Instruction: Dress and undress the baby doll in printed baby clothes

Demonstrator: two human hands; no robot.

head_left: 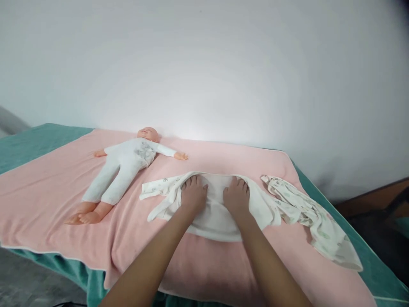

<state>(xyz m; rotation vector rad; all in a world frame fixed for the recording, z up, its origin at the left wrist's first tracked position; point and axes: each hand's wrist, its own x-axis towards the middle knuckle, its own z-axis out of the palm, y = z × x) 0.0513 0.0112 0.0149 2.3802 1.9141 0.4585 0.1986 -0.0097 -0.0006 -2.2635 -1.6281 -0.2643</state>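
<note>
A small white garment (215, 219), like a baby's top, lies spread out in front of me. My left hand (193, 194) rests on its left half, palm down, thumb apart from the fingers. On the right half, my right hand (237, 195) lies the same way, with its fingertips close to the garment's far edge. Both hands press on the cloth and neither appears to grip it. One printed sleeve (158, 186) sticks out to the left. Beneath everything is a pink blanket (204, 273).
At the left a baby doll (124, 164) in a white suit lies on its back, arms spread. A crumpled white printed cloth (319, 221) lies at the right, touching the garment. Green bedding (51, 136) shows around the blanket, with a pale wall (204, 68) behind.
</note>
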